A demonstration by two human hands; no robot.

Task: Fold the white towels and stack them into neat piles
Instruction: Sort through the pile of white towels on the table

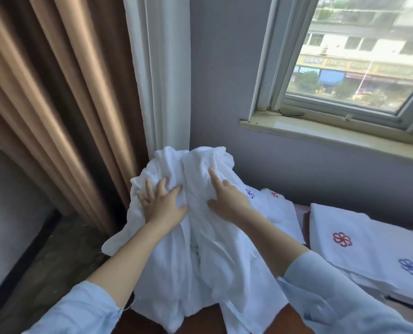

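Corner of a room by daylight: grey painted wall at centre, aluminium-framed window in the upper right with a street beyond, brown pleated curtain filling the left, white sheer curtain beside it. Along the bottom edge, dark reddish-brown wooden table.

Centre of the frame: heap of crumpled white terry towels, piled on the table and spilling toward the lower edge. To its right, folded white towels with red and blue embroidered flower emblems in two lots: nearer pile, its left edge against or under the heap, and larger pile at the right edge, a strip of bare table between them.

Left hand palm down on the left half of the heap, fingers spread wide and fairly straight, pressing, clasping nothing. Right hand on the right half, index finger straight along a ridge of cloth, thumb splayed, remaining fingers bent away out of sight. Impossible to tell whether pinching a fold or merely resting.

Step in hand, by the look of it: feeling through the heap to single out the next towel. Partway through, judging by the stacked towels and the heap left. Next move: find one free hem, pinch two corners, lift clear, spread flat before folding. Care needed against dragging a second towel along or nudging the nearer pile.
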